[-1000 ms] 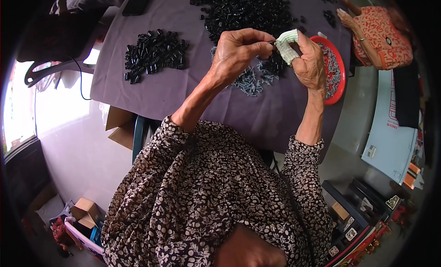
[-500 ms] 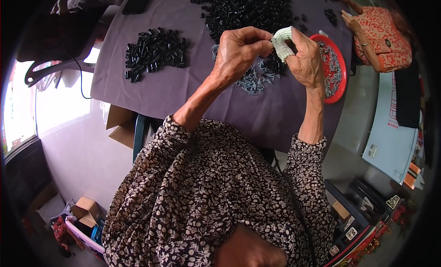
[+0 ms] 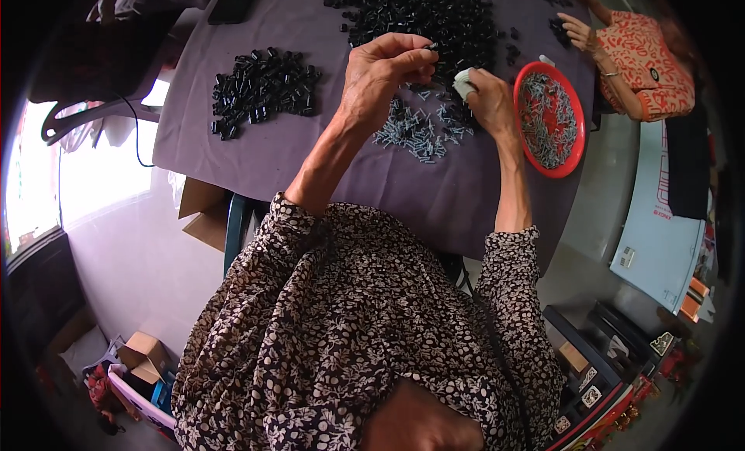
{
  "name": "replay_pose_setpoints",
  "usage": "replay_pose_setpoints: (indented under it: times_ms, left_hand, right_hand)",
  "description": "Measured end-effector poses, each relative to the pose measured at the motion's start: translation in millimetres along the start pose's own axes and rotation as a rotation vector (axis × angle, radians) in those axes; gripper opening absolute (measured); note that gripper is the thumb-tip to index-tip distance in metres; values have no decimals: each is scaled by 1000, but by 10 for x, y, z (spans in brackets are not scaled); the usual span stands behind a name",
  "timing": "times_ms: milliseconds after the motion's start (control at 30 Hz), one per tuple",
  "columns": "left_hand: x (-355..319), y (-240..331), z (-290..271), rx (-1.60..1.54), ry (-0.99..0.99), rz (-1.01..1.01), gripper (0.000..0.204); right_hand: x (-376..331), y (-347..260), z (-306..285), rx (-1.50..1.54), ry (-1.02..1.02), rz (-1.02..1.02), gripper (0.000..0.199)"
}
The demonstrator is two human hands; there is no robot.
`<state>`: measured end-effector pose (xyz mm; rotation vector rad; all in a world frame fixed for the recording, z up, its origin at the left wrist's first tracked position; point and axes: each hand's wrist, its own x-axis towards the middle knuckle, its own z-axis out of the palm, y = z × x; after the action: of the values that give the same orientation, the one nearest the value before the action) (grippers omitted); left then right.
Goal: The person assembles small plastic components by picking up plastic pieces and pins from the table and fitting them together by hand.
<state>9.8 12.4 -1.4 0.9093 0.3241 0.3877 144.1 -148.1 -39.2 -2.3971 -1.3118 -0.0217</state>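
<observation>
My left hand (image 3: 376,74) is closed in a pinch, with a small dark piece (image 3: 431,46) between thumb and forefinger. It is held above the edge of a large heap of small black plastic parts (image 3: 419,16). Lower and to the right, my right hand (image 3: 493,105) wears a white knitted finger cover (image 3: 464,84). Its fingers are curled together beside the heap, and the fingertips are hidden. Between my forearms lies a loose pile of small grey screws (image 3: 423,137). A red plate (image 3: 576,148) holding more grey screws stands just right of my right hand.
A smaller pile of black parts (image 3: 264,90) lies on the left of the purple tablecloth (image 3: 233,164). Across the table's right corner, another person's hand (image 3: 580,36) reaches over a few black parts. A dark flat object (image 3: 233,2) rests at the far left edge.
My hands, together half a second ago, are now apart. The left has shifted left and slightly up with the dark piece; the right has dropped lower beside the heap.
</observation>
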Motion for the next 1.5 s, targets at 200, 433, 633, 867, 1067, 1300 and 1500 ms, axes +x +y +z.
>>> replay_pose_setpoints:
  times_ms: [200,433,633,867,1067,1300,1500]
  left_hand:
    - [1,-20,-35,65,3,-9,15]
    - [-8,-30,-6,68,-2,-14,13]
    - [-49,-48,48,38,-19,-43,13]
    - [-105,-98,165,71,-61,-90,13]
    - [-170,-76,278,-13,-124,-56,14]
    - [-249,-78,358,-104,-66,-57,13]
    - [-67,24,117,-145,26,27,14]
  right_hand:
    - [57,-101,169,-169,-110,-49,10]
    - [16,-64,178,-261,-112,-213,8]
    - [51,21,135,63,-92,-171,5]
    - [-69,-249,-186,1524,252,214,18]
    - [-80,-416,-253,1705,236,75,16]
    - [-95,-712,-256,1287,412,214,19]
    - [-179,-652,-208,1061,238,341,19]
